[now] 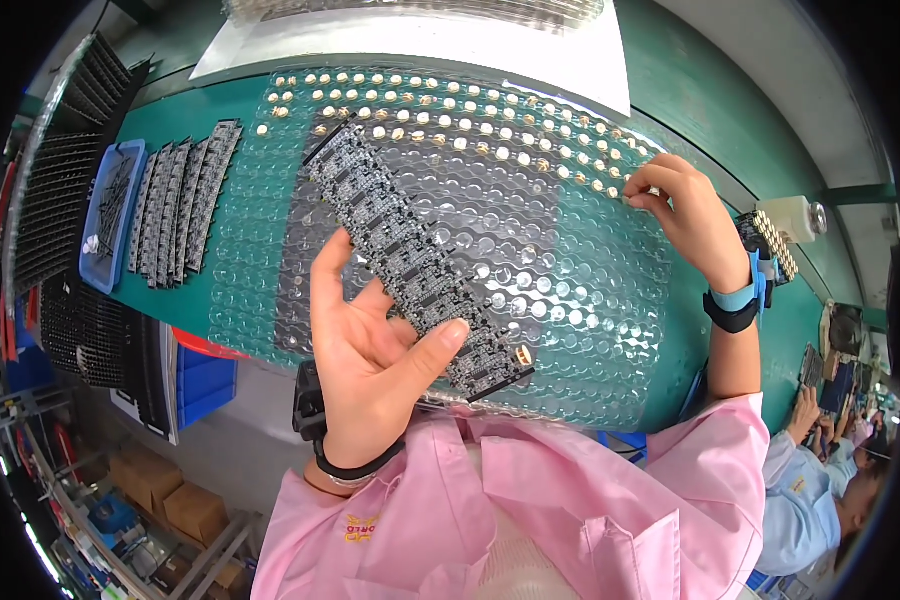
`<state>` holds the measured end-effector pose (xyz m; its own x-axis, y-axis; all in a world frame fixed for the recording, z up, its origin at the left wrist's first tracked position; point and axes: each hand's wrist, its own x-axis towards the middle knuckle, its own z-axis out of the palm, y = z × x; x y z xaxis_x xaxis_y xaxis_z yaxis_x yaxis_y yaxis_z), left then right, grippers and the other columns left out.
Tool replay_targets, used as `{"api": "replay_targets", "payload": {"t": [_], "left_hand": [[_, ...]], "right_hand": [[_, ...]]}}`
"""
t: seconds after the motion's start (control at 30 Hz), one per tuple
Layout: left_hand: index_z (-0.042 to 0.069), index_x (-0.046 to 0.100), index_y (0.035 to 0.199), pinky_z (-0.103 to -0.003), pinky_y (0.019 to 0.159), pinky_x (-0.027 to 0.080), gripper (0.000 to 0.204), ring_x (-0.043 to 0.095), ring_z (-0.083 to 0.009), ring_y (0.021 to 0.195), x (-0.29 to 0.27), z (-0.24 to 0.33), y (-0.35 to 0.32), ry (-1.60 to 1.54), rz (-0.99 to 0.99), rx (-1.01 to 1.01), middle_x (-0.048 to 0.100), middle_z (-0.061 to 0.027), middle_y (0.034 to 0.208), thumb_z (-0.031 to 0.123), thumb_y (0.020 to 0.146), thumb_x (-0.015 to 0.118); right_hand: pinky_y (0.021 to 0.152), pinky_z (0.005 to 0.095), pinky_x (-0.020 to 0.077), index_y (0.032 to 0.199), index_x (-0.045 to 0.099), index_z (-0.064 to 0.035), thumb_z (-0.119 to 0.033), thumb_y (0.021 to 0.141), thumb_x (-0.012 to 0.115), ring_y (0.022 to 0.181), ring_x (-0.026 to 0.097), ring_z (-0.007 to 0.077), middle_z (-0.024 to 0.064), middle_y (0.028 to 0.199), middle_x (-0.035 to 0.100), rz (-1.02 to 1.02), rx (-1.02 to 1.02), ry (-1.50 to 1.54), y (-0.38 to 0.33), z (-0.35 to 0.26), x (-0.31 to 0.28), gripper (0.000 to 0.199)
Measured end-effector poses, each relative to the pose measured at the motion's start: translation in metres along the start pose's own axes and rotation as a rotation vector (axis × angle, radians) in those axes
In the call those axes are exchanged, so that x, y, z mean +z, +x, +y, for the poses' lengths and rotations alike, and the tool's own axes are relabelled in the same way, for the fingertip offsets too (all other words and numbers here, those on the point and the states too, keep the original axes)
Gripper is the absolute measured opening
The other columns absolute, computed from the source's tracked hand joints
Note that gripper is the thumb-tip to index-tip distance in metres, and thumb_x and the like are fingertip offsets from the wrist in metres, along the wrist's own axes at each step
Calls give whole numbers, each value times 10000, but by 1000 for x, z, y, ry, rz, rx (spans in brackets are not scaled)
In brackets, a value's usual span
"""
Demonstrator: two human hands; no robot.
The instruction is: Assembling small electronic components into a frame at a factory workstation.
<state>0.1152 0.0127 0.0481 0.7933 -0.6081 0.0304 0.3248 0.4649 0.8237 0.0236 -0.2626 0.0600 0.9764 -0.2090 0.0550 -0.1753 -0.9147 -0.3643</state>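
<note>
Far left on the green bench, a blue tray [110, 215] sits beside loose black strips [182, 205]. Her left hand [370, 355] is clamped on a long black circuit board [410, 255], held tilted above the clear blister tray [560, 300]. Rightward, her right hand [690, 215] pinches one small brass part [632, 197] at the tray's edge.

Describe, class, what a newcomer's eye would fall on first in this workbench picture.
First, the long black circuit board held up at centre by the left hand. Beneath it, a clear blister tray covers the green bench, its far rows filled with small brass-coloured parts. At the right, the right hand pinches one part off the tray's edge.
</note>
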Motion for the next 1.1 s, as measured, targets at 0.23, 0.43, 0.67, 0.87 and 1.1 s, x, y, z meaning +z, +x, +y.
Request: {"api": "replay_targets", "payload": {"t": [0.23,0.43,0.67,0.87,1.1], "left_hand": [[26,42,1283,-350,810,457,779,486,-266,1013,-2,0,1,22,-37,-13,388,-244,1161,-172,702,522],[56,33,1288,-337,795,462,789,496,-249,1002,-3,-1,0,-20,-30,-33,396,-231,1159,-163,709,521],[81,2,1282,-326,786,467,798,510,-227,985,-7,2,-3,-50,-65,-65,408,-213,1152,-150,718,518],[76,-10,1280,-327,779,474,797,518,-225,977,-4,-2,-1,-65,-102,-94,413,-212,1147,-140,724,519],[65,-26,1283,-338,778,476,804,522,-226,973,1,0,-4,-27,-94,-95,411,-214,1151,-130,730,524]], "right_hand": [[645,318,414,790,532,7,36,726,542,724,497,268,108,785,512,-40,67,28,3,-2,7,71],[652,310,412,785,516,11,105,710,491,726,493,277,112,786,510,23,-56,-93,0,-3,5,122],[607,264,410,812,503,2,105,740,464,717,501,165,70,790,513,-18,13,59,-4,-20,-8,132],[562,206,402,826,485,8,6,803,495,701,469,72,38,786,495,-295,76,919,1,-48,1,25],[584,220,415,814,477,2,-10,783,526,692,475,107,78,785,486,-386,51,1382,8,-82,12,59]]}}
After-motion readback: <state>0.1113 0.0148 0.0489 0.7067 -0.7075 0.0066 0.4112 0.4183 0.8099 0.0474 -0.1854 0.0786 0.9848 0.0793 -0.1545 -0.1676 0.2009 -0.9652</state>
